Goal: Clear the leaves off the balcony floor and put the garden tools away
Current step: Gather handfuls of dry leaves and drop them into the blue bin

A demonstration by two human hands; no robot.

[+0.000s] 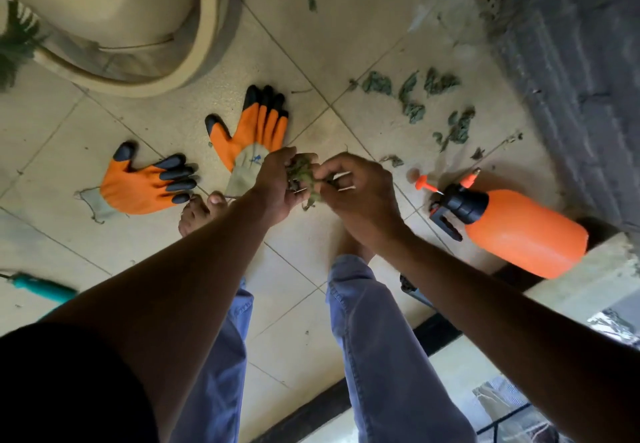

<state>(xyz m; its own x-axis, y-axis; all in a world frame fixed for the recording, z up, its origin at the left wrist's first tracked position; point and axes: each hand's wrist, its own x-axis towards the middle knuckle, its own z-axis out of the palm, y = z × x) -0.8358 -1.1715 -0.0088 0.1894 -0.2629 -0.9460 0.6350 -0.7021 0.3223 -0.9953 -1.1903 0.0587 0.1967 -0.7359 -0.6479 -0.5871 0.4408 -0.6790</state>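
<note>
Seen from the head camera, the left hand (277, 186) cupped a clump of wilted leaves (303, 177) while the right hand (360, 193) pinched at it. More loose leaves (415, 96) lay on the tiled floor (346, 44) beyond. Two orange gloves (149, 184) and an orange spray bottle (512, 228) lay nearby.

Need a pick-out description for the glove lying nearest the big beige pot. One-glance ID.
Start at the big beige pot at upper left. Just below its rim on the tiled floor lies the glove, fingers toward the pot. Unlike the other glove, whose fingers point sideways, its grey cuff runs under the left hand.
</note>
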